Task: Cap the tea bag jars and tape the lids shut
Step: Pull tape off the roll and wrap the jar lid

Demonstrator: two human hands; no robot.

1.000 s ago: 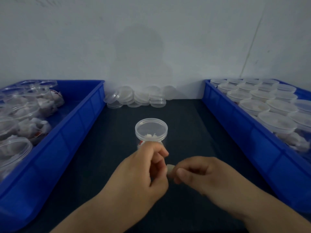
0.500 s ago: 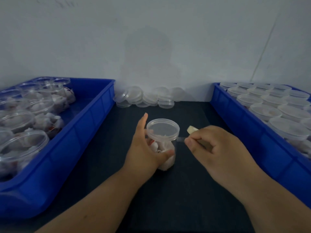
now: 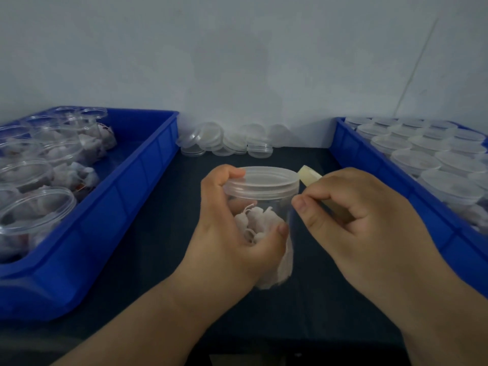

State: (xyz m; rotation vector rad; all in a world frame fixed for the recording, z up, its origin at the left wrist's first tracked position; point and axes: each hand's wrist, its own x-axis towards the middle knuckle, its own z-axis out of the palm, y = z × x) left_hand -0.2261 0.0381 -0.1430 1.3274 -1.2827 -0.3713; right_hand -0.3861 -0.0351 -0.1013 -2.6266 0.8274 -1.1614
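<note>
Closer to the lid than half a second ago, the right hand [image 3: 369, 223] now has its thumb tip just beside the rim of the round translucent plastic lid [image 3: 261, 179], and the left hand [image 3: 227, 233] has wrapped more fully round the clear plastic jar [image 3: 287, 223], its forefinger now hooked over the lid's left edge. The jar sits at the middle of the dark counter [image 3: 158, 233], capped, with white tea bags [image 3: 257, 223] bunched inside; whether its base touches the counter cannot be told. The left fingers [image 3: 280, 230] are curled round the jar's body, thumb across the near side. The right fingers [image 3: 301, 206] are curled tight and pinch a pale yellowish piece of tape [image 3: 309, 175], whose free end sticks up just right of the lid; whether it touches the lid is unclear. On the left stands a blue plastic tray [image 3: 148, 178] holding open clear jars of tea bags [image 3: 34, 215]. On the right, a second blue plastic tray [image 3: 351, 157] is packed with capped jars [image 3: 416, 161] in rows. Between the trays, against the white wall [image 3: 237, 62], lies a loose heap of spare translucent lids [image 3: 232, 143], well behind the held jar.
</note>
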